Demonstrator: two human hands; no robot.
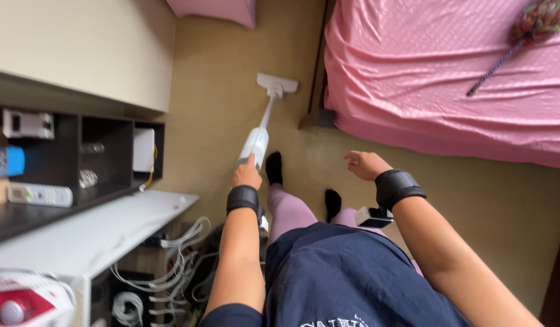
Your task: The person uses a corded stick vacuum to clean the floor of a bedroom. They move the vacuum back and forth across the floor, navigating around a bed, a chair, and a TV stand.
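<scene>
A white stick vacuum cleaner [256, 144] stands on the tan floor, its flat head [277, 85] reaching toward the corner of the bed. My left hand [246, 174] grips its handle, a black band around the wrist. My right hand [364, 164] hangs free over the floor to the right, fingers loosely curled and holding nothing, also with a black wristband and a small device strapped below it. My feet in black socks stand between the two hands.
A bed with a pink cover [437, 66] fills the upper right; a multicoloured duster [522, 33] lies on it. A dark shelf unit [74, 157] and white desk [98, 233] with tangled cables [177, 266] line the left.
</scene>
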